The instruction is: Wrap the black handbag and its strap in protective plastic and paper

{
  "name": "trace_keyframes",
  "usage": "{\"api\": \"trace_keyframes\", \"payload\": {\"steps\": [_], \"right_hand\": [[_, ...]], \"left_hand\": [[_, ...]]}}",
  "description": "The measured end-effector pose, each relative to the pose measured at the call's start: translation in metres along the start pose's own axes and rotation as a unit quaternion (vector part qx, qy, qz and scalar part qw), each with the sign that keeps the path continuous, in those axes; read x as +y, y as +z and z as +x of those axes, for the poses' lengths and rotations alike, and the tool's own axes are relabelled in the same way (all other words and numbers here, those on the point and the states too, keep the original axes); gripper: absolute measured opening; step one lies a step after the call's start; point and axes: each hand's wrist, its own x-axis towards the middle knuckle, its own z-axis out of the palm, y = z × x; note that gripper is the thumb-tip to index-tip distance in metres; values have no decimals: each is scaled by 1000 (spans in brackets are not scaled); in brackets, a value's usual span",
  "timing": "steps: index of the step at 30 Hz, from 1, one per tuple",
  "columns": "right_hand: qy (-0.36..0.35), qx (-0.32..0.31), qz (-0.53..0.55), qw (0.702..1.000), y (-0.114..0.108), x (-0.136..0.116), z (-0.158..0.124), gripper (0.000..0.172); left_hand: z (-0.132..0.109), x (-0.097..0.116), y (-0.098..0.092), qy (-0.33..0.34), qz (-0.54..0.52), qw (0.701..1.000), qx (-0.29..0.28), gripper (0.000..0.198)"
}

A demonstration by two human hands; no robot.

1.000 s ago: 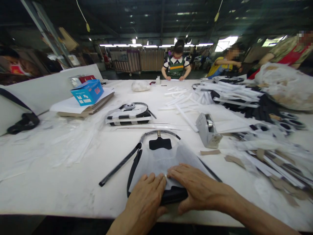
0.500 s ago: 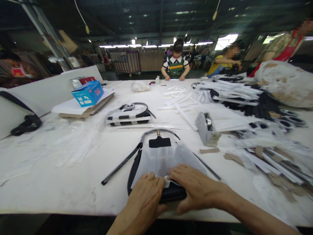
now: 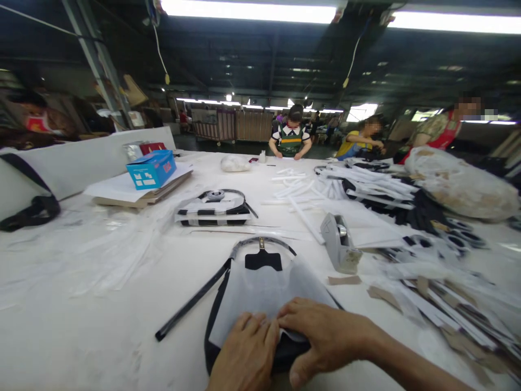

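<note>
At the near edge of the white worktable (image 3: 81, 304), your left hand (image 3: 244, 355) lies flat with its fingers extended, pressing on a white tissue sheet (image 3: 264, 290) that covers a black bag (image 3: 291, 347). Just beside it, your right hand (image 3: 325, 336) clasps the bag's near end, fingers on top and thumb curled at its edge. The bag's black strap (image 3: 191, 304) runs out to the left, and a black tab (image 3: 263, 260) shows beyond the sheet. Farther on, to the right, stands a grey tape dispenser (image 3: 337, 244). A stack of wrapped bags (image 3: 214, 209) sits mid-table, with a blue box (image 3: 151, 169) to its left. At the far end, a co-worker (image 3: 291, 138) bends over the table.
</note>
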Motion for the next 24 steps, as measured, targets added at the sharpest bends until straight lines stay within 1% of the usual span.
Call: {"api": "trace_keyframes", "payload": {"steps": [2,3,4,5,7,8,9,12,14,16,20,22,24], "right_hand": [[25,-45,21,998,-22,-1,4,51],[37,-51,28,998,-33,-1,9,44],[47,-43,31,997,-43,-2,15,39],[55,-22,30,998,-50,-3,23,36],[63,38,9,997,-57,-2,43,34],[68,54,-11,996,-56,-1,53,34],[71,53,-33,996,-54,1,63,34],[80,-5,-70,994,-41,10,85,34],[79,-28,-66,994,-34,16,91,36],[79,-17,-52,995,-31,22,91,37],[71,11,-43,996,-31,30,91,36],[85,32,-42,995,-34,34,95,33],[122,71,-41,989,-41,39,100,31]], "left_hand": [[0,-3,6,17,5,1000,10,53],[0,-5,10,23,10,999,24,55],[0,-8,15,26,15,999,42,57],[0,-10,20,30,21,997,63,59],[-1,-14,31,43,40,993,103,59],[-1,-16,36,50,52,990,121,58],[-1,-18,41,57,66,987,138,56],[-2,-21,48,69,111,973,192,51],[-2,-21,49,72,128,964,220,50],[-1,-20,49,71,125,963,228,49],[1,-20,49,63,97,969,217,46],[1,-20,50,62,88,969,224,46],[0,-21,51,63,86,966,234,46]]}}
